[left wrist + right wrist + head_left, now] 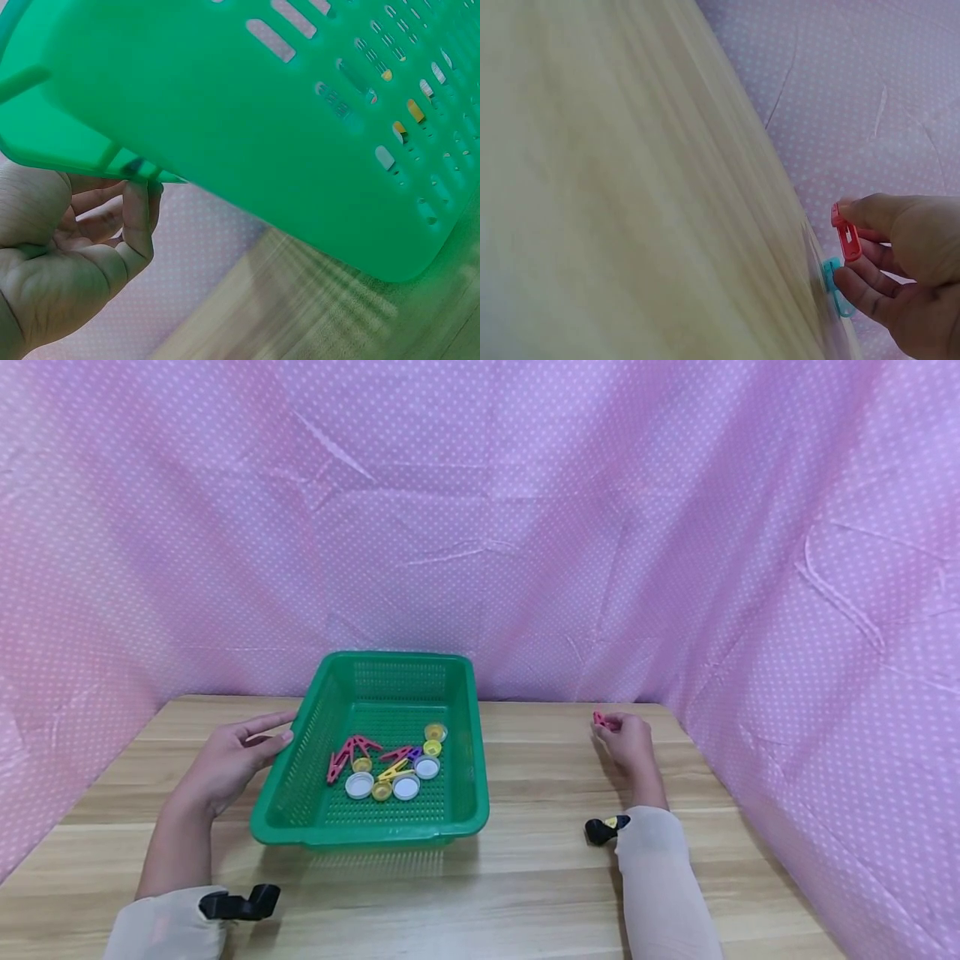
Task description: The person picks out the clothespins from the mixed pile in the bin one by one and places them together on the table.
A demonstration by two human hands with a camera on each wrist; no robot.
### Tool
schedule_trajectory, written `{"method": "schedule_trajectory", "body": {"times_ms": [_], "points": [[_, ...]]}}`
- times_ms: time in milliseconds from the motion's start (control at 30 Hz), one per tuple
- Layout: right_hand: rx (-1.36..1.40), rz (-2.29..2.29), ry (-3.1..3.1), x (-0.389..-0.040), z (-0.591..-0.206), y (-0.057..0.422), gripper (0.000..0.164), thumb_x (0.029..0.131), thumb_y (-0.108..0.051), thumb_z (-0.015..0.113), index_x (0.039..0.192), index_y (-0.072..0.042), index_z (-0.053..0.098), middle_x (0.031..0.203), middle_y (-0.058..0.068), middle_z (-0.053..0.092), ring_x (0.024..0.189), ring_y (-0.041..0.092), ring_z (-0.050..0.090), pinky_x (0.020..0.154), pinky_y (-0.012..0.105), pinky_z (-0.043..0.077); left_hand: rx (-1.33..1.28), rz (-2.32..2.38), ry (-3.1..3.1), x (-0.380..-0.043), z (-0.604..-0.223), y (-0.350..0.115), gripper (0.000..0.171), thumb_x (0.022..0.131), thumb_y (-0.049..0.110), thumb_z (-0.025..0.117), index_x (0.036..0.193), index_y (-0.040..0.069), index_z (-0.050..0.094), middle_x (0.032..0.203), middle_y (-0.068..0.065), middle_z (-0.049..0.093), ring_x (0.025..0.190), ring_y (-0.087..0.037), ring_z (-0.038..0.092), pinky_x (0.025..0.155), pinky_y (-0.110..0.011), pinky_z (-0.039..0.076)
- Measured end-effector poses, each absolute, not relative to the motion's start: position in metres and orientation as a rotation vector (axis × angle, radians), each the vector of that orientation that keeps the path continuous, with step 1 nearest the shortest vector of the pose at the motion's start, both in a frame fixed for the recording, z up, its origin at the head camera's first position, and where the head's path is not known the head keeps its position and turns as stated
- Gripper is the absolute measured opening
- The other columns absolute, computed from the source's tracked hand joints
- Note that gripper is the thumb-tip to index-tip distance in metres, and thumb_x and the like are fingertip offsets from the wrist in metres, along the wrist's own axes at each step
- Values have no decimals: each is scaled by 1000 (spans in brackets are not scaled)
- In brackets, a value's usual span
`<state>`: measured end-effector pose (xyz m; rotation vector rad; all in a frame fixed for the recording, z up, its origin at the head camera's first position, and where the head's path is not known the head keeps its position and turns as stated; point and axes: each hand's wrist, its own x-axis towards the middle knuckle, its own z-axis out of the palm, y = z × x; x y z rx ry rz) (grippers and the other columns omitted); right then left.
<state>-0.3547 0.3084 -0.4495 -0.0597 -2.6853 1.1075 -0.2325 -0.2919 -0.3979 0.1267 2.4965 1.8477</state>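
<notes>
A green plastic basket (480,760) appears raised above the table, its shadow falling beneath it. My left hand (225,766) grips its left rim, and the left wrist view shows that hand (97,240) under the basket's perforated side (195,135). Inside lie several pink clothespins (337,766), a yellow clothespin (393,770), white caps (359,786) and yellow caps (432,747). Over the far right of the table, my right hand (630,746) pinches a pink-red clothespin (847,238) between thumb and fingers. A teal clothespin (831,270) shows right at those fingertips, partly hidden.
The wooden table (532,810) extends under both arms, its far edge close behind the basket and the right hand. A pink dotted cloth (480,527) hangs behind and along both sides. Black wrist cameras (240,903) sit on both sleeves.
</notes>
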Motion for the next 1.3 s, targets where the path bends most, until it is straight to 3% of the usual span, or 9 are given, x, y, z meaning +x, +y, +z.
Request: {"method": "schedule_trajectory", "body": {"times_ms": [300, 467, 767, 933, 1300], "points": [[-61, 1011, -2698, -354, -452, 309, 29, 97, -12, 69, 115, 10, 70, 103, 24, 73, 95, 34, 68, 88, 45, 56, 122, 1845, 2489, -233, -397, -292, 65, 103, 36, 63, 153, -1, 44, 113, 5, 72, 102, -5, 68, 89, -19, 57], [-36, 969, -2701, -354, -451, 308, 27, 96, -10, 69, 113, 11, 71, 101, 24, 73, 95, 35, 69, 90, 48, 56, 120, 1836, 2498, -232, -396, -292, 65, 103, 37, 63, 153, 0, 44, 114, 6, 71, 102, -4, 68, 89, -19, 57], [-32, 898, -2769, -353, -449, 307, 21, 95, -11, 72, 106, 7, 73, 98, 20, 73, 90, 32, 66, 83, 46, 54, 114, 1851, 2487, -232, -396, -291, 67, 102, 38, 65, 153, -1, 45, 116, 12, 70, 104, 0, 67, 89, -19, 57], [-27, 884, -2794, -353, -448, 305, 19, 94, -14, 74, 102, 4, 74, 93, 15, 72, 85, 28, 63, 79, 43, 52, 103, 1833, 2495, -232, -397, -292, 66, 103, 38, 64, 153, 0, 45, 114, 7, 71, 102, -3, 68, 89, -20, 57], [-37, 975, -2861, -347, -436, 304, 28, 88, -4, 79, 113, 8, 71, 107, 21, 70, 96, 29, 61, 87, 40, 51, 107, 1819, 2503, -232, -397, -292, 66, 102, 39, 64, 153, 1, 45, 117, 7, 71, 103, -2, 68, 88, -17, 56]]}}
